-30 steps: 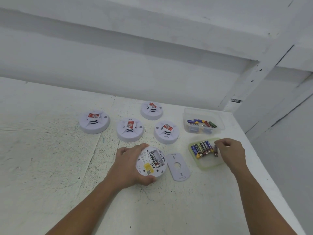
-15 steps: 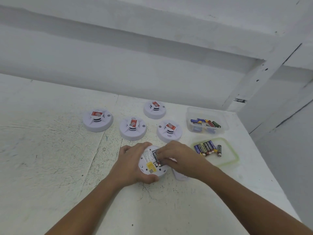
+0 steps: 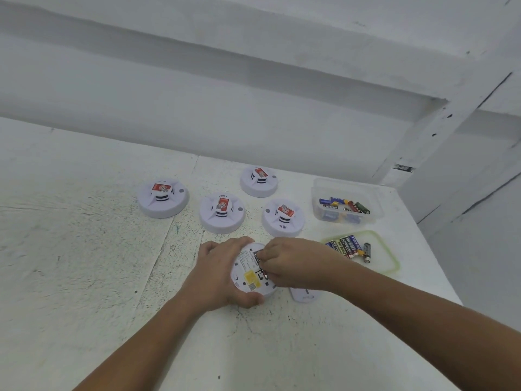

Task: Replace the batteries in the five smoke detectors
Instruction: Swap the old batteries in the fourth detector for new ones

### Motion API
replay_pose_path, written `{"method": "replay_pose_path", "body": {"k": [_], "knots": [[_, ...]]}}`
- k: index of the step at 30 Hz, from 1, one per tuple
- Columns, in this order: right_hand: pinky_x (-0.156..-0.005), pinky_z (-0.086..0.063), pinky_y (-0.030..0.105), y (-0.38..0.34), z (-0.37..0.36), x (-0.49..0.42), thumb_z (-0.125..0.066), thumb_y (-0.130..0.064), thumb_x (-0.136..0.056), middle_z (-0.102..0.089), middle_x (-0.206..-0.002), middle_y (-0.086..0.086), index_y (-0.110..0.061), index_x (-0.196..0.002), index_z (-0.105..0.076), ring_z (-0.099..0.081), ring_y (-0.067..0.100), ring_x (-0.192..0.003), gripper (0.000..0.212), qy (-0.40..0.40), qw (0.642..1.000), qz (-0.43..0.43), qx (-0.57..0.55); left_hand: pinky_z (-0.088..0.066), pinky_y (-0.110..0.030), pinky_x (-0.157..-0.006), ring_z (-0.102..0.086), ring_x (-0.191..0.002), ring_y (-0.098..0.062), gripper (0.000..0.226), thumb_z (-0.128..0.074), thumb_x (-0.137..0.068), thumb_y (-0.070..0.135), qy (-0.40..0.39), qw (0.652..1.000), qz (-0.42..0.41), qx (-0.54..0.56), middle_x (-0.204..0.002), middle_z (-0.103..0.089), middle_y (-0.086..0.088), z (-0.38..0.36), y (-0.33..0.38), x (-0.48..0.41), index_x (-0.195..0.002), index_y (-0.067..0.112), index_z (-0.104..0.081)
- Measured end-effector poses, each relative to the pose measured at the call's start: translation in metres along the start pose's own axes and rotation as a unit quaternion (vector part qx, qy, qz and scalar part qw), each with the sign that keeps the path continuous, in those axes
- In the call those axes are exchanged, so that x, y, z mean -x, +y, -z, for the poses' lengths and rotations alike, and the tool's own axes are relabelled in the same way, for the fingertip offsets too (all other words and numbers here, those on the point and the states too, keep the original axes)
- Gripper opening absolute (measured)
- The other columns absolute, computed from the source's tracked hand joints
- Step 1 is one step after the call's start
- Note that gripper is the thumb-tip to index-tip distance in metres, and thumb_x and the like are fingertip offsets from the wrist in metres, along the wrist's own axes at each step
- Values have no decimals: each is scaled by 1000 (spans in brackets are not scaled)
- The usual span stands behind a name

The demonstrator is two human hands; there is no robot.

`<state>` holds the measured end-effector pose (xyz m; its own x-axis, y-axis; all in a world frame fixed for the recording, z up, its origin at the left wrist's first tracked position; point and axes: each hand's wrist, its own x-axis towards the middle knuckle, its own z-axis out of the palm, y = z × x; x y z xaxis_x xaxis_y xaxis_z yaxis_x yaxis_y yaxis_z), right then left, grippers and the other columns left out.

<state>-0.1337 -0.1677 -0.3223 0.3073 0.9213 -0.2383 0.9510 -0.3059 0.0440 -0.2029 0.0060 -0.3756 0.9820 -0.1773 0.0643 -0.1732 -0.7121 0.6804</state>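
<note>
A white smoke detector (image 3: 248, 273) lies upside down on the table, its battery bay facing up. My left hand (image 3: 217, 273) grips its left rim. My right hand (image 3: 293, 263) lies over the bay, fingertips pinching a battery (image 3: 258, 256) there. The detector's back cover (image 3: 303, 296) lies beside it, mostly under my right wrist. Several more white detectors stand face up behind: far left (image 3: 163, 197), middle (image 3: 222, 212), back (image 3: 259, 181), right (image 3: 283, 217). A green-rimmed lid (image 3: 390, 249) holds a row of batteries (image 3: 345, 245).
A clear plastic tub (image 3: 375, 206) with several mixed batteries stands at the back right. The table's right edge runs close past the lid and tub. A white wall rises behind the detectors.
My right hand left the green-rimmed lid with a battery and came left onto the upturned detector's bay. My left hand has stayed on the detector.
</note>
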Motion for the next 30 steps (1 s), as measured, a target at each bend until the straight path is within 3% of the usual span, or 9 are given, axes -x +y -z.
{"method": "replay_pose_path", "body": {"k": [4, 9, 14, 17, 19, 21, 26, 30], "knots": [[-64, -51, 41, -2, 4, 1, -61, -6, -78, -63, -76, 14, 1, -80, -64, -56, 30, -69, 8, 18, 1000, 4, -15, -14, -23, -95, -16, -106, 33, 101, -63, -41, 71, 2, 1000, -5, 6, -107, -38, 37, -1, 0, -1, -132, 32, -41], [-49, -41, 29, -5, 6, 3, -73, -3, -64, -59, -64, 11, -2, -71, -61, -52, 26, -55, 14, 36, 998, 4, -44, -18, -26, -98, -17, -105, 31, 100, -65, -40, 71, 2, 1000, -6, 19, -109, -42, 34, 0, -1, -2, -130, 32, -42], [-53, -32, 32, -4, 5, 6, -63, -7, -74, -57, -70, 12, -3, -79, -58, -51, 29, -66, 8, 60, 995, -38, -77, -16, -23, -98, -21, -110, 22, 101, -67, -41, 72, -3, 1000, -1, 14, -111, -41, 35, -3, -6, -1, -132, 37, -38], [-60, -43, 37, -9, 7, 12, -59, -17, -79, -58, -74, 8, -5, -80, -58, -51, 23, -77, 12, 70, 982, -94, -148, -16, -23, -99, -26, -108, 23, 99, -68, -42, 71, 0, 1000, -4, 13, -110, -42, 35, -4, -7, -2, -130, 36, -40], [-67, -43, 34, -13, 7, 14, -59, -25, -84, -59, -76, 5, -8, -79, -58, -48, 17, -84, 18, 77, 971, -127, -185, -17, -24, -99, -30, -107, 22, 97, -68, -42, 72, 1, 1000, -7, 14, -109, -43, 34, -3, -6, -2, -128, 36, -41], [-66, -38, 30, -18, 6, 14, -59, -28, -87, -59, -74, 3, -11, -75, -55, -46, 16, -81, 21, 79, 961, -156, -214, -18, -24, -99, -32, -106, 21, 97, -68, -42, 71, 1, 1000, -7, 18, -109, -44, 34, -3, -6, -1, -127, 36, -41], [-56, -35, 28, -30, -1, 10, -52, -13, -84, -52, -66, 2, -14, -69, -46, -47, 19, -64, 16, 115, 930, -247, -245, -10, -12, -97, -25, -107, 27, 102, -65, -38, 72, 11, 1000, -5, 29, -108, -43, 35, -4, -6, 0, -130, 34, -41], [-63, -44, 28, -37, -3, 14, -54, -13, -86, -65, -81, 5, -9, -87, -64, -56, 18, -73, 11, 137, 903, -295, -280, -12, -18, -96, -23, -107, 28, 103, -63, -37, 72, 10, 999, 3, 36, -109, -42, 35, -4, -6, 1, -130, 36, -38]]}}
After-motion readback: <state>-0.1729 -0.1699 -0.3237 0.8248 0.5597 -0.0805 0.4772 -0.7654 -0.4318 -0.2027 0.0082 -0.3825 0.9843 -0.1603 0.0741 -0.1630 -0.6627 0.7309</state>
